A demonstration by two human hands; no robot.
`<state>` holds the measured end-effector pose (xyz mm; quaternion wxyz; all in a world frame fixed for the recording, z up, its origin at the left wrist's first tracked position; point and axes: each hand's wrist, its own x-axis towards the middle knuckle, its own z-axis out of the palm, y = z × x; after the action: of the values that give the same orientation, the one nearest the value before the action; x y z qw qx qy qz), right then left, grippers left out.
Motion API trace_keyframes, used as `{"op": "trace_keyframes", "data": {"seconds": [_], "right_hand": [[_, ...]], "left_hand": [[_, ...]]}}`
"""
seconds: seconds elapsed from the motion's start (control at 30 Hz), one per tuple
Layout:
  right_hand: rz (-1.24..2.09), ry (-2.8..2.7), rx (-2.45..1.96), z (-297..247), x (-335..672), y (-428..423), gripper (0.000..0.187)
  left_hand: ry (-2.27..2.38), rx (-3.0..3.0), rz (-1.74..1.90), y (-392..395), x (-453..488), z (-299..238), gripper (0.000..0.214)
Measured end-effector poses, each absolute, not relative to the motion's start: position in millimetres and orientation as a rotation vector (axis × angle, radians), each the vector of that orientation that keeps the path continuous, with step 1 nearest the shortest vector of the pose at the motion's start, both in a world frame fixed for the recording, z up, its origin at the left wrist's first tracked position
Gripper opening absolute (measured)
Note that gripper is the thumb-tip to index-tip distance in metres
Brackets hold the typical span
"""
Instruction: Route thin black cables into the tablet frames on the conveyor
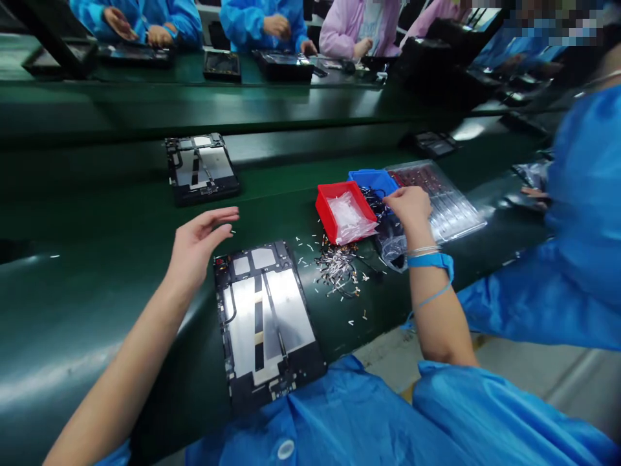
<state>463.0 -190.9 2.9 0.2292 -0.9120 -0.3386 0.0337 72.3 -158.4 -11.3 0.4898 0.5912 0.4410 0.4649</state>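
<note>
Open tablet (266,323), long axis 12-to-6 on table (97,272), at 5 o'clock just beside nearer left hand (201,243), fingers spread, empty; right hand (410,207) at blue bin (369,175), 2 o'clock of the tablet, fingers curled, hold indiscernible.

A near tablet (266,323) lies on the belt (97,259) at lower centre of the frame. A far tablet (201,167) lies behind it, toward the upper left. Right of the near tablet is a pile of parts (337,266). Behind the pile stands a near bin (324,206) with a bag (349,217) in it. A far bin (371,178) stands just behind that, with a tray (456,207) to the right. The left hand (201,243) is by the near tablet's upper left corner. The right hand (410,206) is between far bin and tray.
</note>
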Motion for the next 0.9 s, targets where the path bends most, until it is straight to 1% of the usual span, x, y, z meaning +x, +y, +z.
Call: {"op": "trace_keyframes", "data": {"seconds": [0.1, 0.17, 0.3, 0.37, 0.4, 0.47, 0.57, 0.67, 0.77, 0.9], "right_hand": [[0.020, -0.902, -2.452, 12, 451, -192, 0.007], [0.078, -0.901, -2.229, 18, 432, -198, 0.009], [0.539, -0.950, -1.589, 17, 361, -222, 0.012], [0.715, -1.003, -1.437, 10, 318, -235, 0.014], [0.763, -1.021, -1.384, 6, 298, -241, 0.012], [0.815, -1.074, -1.295, -2, 267, -248, 0.009], [0.742, -1.135, -1.272, -11, 245, -252, 0.005], [0.514, -1.214, -1.353, -14, 245, -252, 0.006], [0.215, -1.476, -1.390, -9, 249, -254, 0.003], [-0.048, -1.768, -1.336, -2, 252, -259, 0.011]], "left_hand": [[0.989, 1.475, 1.022, -175, 78, -4, 0.029], [0.962, 1.483, 0.970, -186, 82, 0, 0.026], [0.884, 1.438, 0.890, -207, 93, 3, 0.026], [0.807, 1.392, 0.845, -217, 101, 1, 0.030], [0.777, 1.356, 0.819, -220, 104, -1, 0.031], [0.748, 1.267, 0.752, -225, 109, -5, 0.024], [0.740, 1.164, 0.709, -228, 112, -8, 0.012], [0.742, 1.177, 0.730, -227, 110, -8, 0.009], [0.749, 1.262, 0.728, -225, 108, -7, 0.017], [0.743, 1.375, 0.709, -223, 105, -8, 0.024]]}}
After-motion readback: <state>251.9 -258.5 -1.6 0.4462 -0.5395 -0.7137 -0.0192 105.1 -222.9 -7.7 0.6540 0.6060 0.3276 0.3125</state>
